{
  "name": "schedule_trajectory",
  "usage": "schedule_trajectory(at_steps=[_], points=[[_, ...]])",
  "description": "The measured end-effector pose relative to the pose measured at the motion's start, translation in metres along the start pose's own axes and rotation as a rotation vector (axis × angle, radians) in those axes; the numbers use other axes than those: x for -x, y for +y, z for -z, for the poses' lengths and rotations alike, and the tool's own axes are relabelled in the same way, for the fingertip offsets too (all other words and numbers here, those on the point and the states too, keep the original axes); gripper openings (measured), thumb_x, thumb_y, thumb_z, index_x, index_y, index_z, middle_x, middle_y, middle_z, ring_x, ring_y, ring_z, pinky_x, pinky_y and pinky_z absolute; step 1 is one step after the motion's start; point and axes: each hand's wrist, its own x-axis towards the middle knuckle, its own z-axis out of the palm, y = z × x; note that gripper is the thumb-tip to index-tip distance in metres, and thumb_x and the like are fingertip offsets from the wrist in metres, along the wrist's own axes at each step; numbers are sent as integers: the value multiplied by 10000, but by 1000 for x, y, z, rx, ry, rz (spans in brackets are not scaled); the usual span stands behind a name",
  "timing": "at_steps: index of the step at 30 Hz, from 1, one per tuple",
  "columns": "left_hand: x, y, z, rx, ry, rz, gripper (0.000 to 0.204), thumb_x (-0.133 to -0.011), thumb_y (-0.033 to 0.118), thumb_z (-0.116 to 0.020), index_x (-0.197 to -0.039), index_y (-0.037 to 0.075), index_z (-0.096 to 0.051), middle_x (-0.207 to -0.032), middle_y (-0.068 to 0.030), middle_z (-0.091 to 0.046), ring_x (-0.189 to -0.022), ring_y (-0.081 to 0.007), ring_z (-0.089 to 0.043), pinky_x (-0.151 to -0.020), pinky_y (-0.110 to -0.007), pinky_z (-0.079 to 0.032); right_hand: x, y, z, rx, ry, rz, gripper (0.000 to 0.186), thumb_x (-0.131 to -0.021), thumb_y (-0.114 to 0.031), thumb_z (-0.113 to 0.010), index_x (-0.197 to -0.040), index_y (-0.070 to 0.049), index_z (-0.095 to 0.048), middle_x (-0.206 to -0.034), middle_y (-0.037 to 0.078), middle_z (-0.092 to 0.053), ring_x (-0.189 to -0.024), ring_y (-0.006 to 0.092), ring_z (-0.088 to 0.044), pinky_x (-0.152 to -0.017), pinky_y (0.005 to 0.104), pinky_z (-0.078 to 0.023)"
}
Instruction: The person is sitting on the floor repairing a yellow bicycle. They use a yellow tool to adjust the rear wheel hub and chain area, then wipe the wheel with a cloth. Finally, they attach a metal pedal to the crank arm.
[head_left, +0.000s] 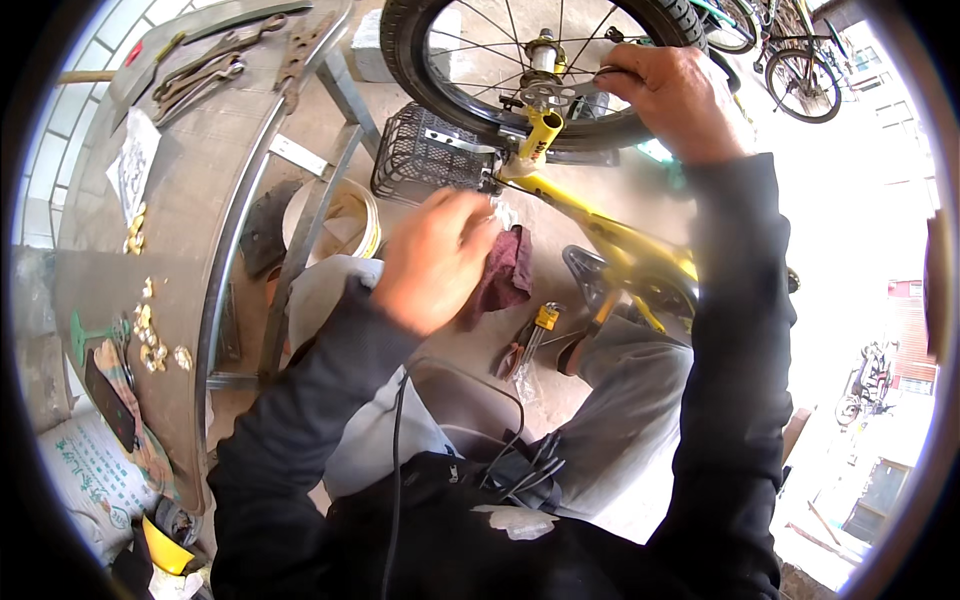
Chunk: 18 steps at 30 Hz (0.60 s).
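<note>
A yellow bicycle frame lies in front of me, with its black-tyred wheel at the top. My right hand is closed on a flat metal wrench, whose far end lies over the wheel's hub, just above the open end of a yellow frame tube. My left hand is smeared by motion, its fingers bent, left of the frame. A dark red cloth hangs beside that hand. Whether the left fingers hold anything cannot be made out.
A metal-edged table on the left bears several wrenches, small brass-coloured parts and a phone. A black wire basket and a white bucket stand near it. Pliers lie on the floor. Other bicycles stand far right.
</note>
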Motion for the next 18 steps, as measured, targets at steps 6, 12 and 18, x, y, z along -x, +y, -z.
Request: schedule_trajectory(at_steps=[6,12,18], points=[[-75,-35,-61,-88,-32,13,368,-833,143,-675,-1141,-23,-560,-998,-160,-634,-880,-253,-642,-794,-344,-514,8,4,-1,-148,16,-102,147,-821,-183,-680,-852,-41,-657,-673,152,-577,-597,306,-567,-568,352,-443],[-93,-46,-71,-107,102,-28,340,-819,153,-690,-1103,-9,-597,-1029,-138,-625,-920,-251,-638,-780,-355,-516,17,-5,-11,-331,78,-273,103,-822,-109,-689,-859,-23,-645,-647,134,-559,-536,229,-494,-561,317,-430],[-106,-34,-79,0,156,-78,311,-830,196,-698,-1064,6,-621,-1000,-101,-613,-904,-202,-625,-701,-302,-518,25,-2,-20,-490,115,-333,98,-852,-89,-677,-908,-14,-646,-712,31,-617,-639,64,-500,-605,248,-435]])
